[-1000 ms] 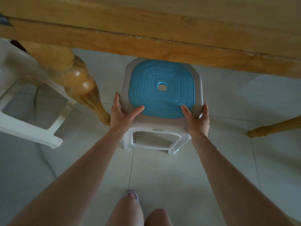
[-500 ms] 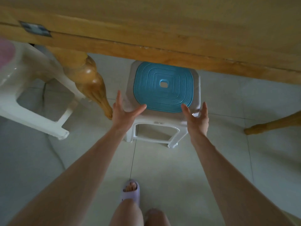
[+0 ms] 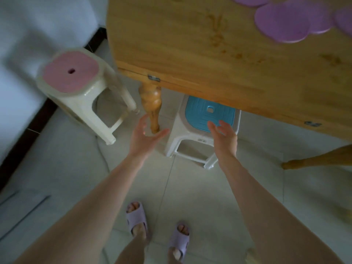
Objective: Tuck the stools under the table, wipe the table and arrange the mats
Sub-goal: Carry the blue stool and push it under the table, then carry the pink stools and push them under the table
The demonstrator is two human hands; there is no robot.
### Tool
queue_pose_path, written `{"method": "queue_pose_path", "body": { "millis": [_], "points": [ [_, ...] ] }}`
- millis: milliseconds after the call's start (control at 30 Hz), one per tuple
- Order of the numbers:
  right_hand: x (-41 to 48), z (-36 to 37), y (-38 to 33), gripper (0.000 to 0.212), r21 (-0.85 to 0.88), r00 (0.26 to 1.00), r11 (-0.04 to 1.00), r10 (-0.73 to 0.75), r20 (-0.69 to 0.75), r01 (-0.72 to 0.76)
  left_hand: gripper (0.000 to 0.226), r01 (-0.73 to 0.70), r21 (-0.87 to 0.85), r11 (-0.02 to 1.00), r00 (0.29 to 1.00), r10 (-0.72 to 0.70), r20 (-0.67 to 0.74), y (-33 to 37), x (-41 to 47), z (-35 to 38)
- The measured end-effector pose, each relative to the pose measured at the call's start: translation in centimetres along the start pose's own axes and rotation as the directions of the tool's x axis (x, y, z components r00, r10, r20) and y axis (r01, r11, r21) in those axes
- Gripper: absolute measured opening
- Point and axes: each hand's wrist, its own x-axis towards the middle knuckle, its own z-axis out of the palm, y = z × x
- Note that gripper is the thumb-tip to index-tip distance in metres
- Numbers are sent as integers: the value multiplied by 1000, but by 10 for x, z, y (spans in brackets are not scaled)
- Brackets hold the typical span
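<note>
Blue ribbed plastic sits just past my right hand [image 3: 223, 134], which is spread flat with straight fingers and holds nothing. Its fingertips overlap the near rim of the blue-topped stool [image 3: 207, 116], and I cannot tell whether they touch it. My left hand [image 3: 142, 134] is likewise wide open and empty, thumb splayed toward three o'clock, clear of the stool and close to the foot of the turned table leg [image 3: 151, 100] at its twelve o'clock. The blue-topped stool stands mostly under the wooden table [image 3: 190, 44], its far half hidden by the edge and its near legs showing on the tiled floor [image 3: 190, 197]. At ten o'clock the pink-topped stool [image 3: 70, 73] stands out in the open beside the wall, not yet tucked in. At one o'clock, far up the tabletop, purple mats [image 3: 282, 23] lie overlapping in a loose cluster. I judge the risk lies with the pink stool. The turned leg stands between it and the space underneath, so a straight shove would jam a stool leg against the wood or tip the stool. A hurried left-hand reach could also knock my knuckles on that leg. Later, a wide wipe could sweep the mats off the far edge.
</note>
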Motion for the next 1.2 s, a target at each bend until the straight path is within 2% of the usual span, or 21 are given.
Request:
{"method": "queue_pose_path", "body": {
  "millis": [233,300,400,433,567,700,733,800,967,1033,1133,1200],
  "points": [
    [-58,70,-64,56,-14,986,999,-42,159,45,90,48,-85,995,997,-52,-54,10,-9,-94],
    [-72,108,-85,48,-40,981,998,-42,190,50,95,49,-104,993,997,-55,-56,11,0,-130],
    [-88,165,-110,26,-56,975,997,-43,219,56,88,50,-161,986,996,-60,-58,10,18,-182],
    [-93,182,-117,25,-38,973,998,-40,226,50,88,53,-163,985,997,-62,-48,10,24,-199],
    [-117,251,-145,51,-45,965,997,-53,256,67,101,57,-149,987,997,-64,-48,-2,55,-270],
    [-126,312,-159,24,-61,967,995,-56,248,73,81,17,-194,981,996,-35,-88,-7,79,-326],
    [-126,327,-161,24,-67,966,995,-54,252,73,72,0,-200,980,995,-19,-93,-8,85,-338],
    [-127,345,-165,37,-56,964,996,-46,262,63,59,-21,-189,982,996,5,-87,-9,93,-353],
    [-118,394,-174,56,-83,965,996,-21,263,45,72,25,-139,990,994,-39,-104,-23,134,-389],
    [-109,413,-179,54,-78,964,997,-8,267,30,82,39,-146,989,994,-53,-96,-27,156,-398],
    [-92,440,-186,41,-71,961,997,2,277,18,90,53,-170,984,996,-65,-68,-30,192,-408],
    [-79,456,-190,49,-61,960,998,12,280,5,93,90,-178,980,993,-101,-54,-34,216,-411]
  ]
}}
